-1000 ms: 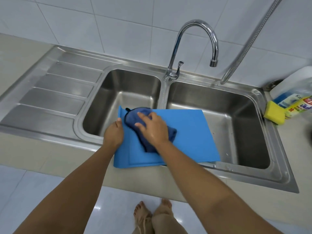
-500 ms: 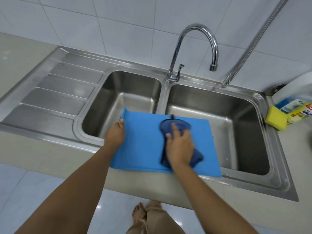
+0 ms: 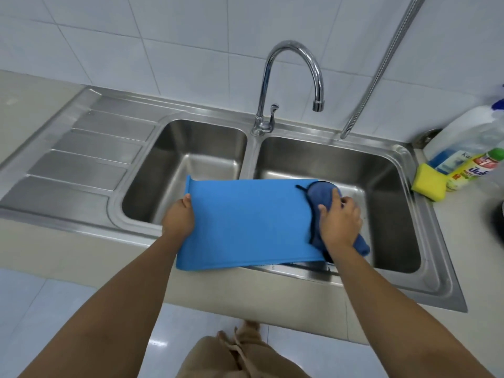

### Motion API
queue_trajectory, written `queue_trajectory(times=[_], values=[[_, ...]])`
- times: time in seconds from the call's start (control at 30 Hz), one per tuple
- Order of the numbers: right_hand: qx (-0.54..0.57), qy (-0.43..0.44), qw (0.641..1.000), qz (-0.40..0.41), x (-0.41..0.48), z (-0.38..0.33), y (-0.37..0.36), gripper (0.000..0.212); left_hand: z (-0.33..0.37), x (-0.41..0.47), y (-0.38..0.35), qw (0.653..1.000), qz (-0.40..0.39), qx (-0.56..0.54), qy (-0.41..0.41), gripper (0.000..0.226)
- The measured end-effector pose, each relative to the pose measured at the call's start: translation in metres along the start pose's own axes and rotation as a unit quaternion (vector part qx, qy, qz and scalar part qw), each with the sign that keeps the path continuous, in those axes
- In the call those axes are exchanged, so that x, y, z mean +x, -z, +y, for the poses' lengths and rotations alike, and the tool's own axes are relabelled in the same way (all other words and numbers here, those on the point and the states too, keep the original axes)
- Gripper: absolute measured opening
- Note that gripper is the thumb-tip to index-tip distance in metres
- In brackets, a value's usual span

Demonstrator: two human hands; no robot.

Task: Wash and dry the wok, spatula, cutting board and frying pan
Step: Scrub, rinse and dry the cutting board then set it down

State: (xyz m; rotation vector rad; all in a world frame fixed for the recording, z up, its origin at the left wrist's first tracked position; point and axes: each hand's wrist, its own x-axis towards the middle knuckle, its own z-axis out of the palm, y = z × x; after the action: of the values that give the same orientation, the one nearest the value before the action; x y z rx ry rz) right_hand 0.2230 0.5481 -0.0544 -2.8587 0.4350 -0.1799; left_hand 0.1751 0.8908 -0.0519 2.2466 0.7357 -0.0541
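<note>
A bright blue cutting board (image 3: 251, 222) lies across the front rim of the double sink, spanning both basins. My left hand (image 3: 178, 218) grips its left edge, thumb on top. My right hand (image 3: 339, 222) presses a dark blue cloth (image 3: 320, 195) onto the board's right end, fingers curled over the cloth. Part of the cloth sticks out below my wrist. No wok, spatula or frying pan shows in this view.
The steel double sink (image 3: 253, 148) has a drainboard (image 3: 79, 156) on its left and a curved tap (image 3: 293, 80) behind the divider. A yellow sponge (image 3: 429, 185) and detergent bottles (image 3: 469, 148) stand at the right. A metal hose (image 3: 381, 66) hangs on the wall.
My right hand has swept the cloth from the board's left part across to its right end. The left hand has kept its grip on the left edge.
</note>
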Motion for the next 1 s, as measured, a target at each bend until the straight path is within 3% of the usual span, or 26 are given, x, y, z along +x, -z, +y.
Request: queue_trajectory(times=[0.1, 0.23, 0.37, 0.43, 0.8, 1.0], values=[[-0.028, -0.034, 0.999, -0.008, -0.025, -0.005, 0.003, 0.054, 0.002, -0.002, 0.003, 1.000, -0.003, -0.017, 0.012, 0.061], [0.023, 0.089, 0.993, -0.077, -0.094, -0.071, 0.002, 0.051, -0.003, -0.003, 0.005, 0.997, -0.016, -0.070, 0.024, 0.060], [0.072, 0.249, 0.956, -0.135, -0.164, -0.138, 0.007, 0.040, -0.004, -0.006, 0.006, 0.992, -0.029, -0.119, 0.021, 0.058], [0.069, 0.289, 0.939, -0.171, -0.178, -0.154, 0.005, 0.037, -0.002, -0.006, 0.008, 0.990, -0.035, -0.131, 0.033, 0.057], [0.026, 0.236, 0.957, -0.166, -0.069, -0.238, -0.036, 0.039, -0.018, 0.003, 0.003, 0.994, -0.040, -0.101, -0.026, 0.055], [0.027, 0.220, 0.962, -0.160, -0.091, -0.235, -0.046, 0.041, -0.023, 0.002, 0.004, 0.991, -0.062, -0.118, -0.023, 0.051]])
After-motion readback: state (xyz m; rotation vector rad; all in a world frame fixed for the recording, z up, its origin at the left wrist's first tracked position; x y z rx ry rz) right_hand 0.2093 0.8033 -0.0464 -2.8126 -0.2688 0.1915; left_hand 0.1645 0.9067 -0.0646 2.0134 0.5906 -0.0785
